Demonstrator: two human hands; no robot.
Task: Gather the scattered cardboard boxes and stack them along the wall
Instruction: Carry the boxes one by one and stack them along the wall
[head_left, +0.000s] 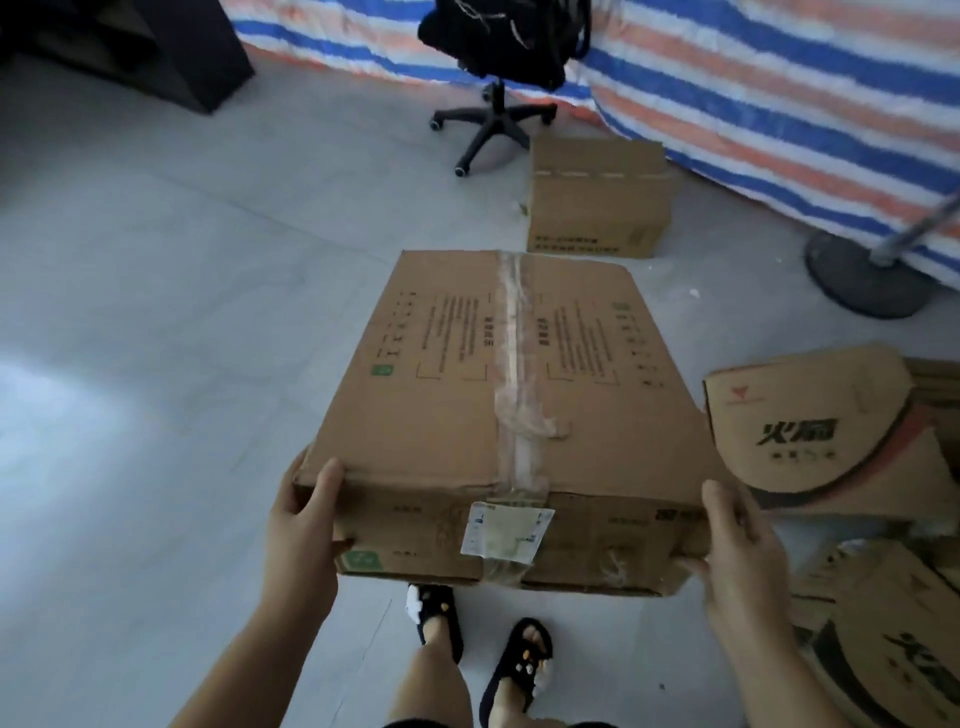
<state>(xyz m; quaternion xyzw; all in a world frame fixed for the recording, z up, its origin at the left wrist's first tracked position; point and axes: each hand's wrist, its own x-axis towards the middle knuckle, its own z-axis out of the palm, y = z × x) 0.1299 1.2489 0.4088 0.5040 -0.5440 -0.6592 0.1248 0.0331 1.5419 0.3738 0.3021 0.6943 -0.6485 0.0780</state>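
Gripping taped box (498, 410) w/ both hands; label print unreadable.

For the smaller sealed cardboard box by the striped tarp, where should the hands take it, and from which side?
Grip the small cardboard box by its two opposite side faces, coming from the open floor side, as the office chair stands to its left. It sits upright, taped shut, with no visible handles, so palms on the flat sides look safest.

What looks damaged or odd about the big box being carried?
The carried box looks worn: clear tape along its top seam is wrinkled and peeling, and its near right bottom corner, by the right hand, is torn and crumpled. The left hand holds the other side.
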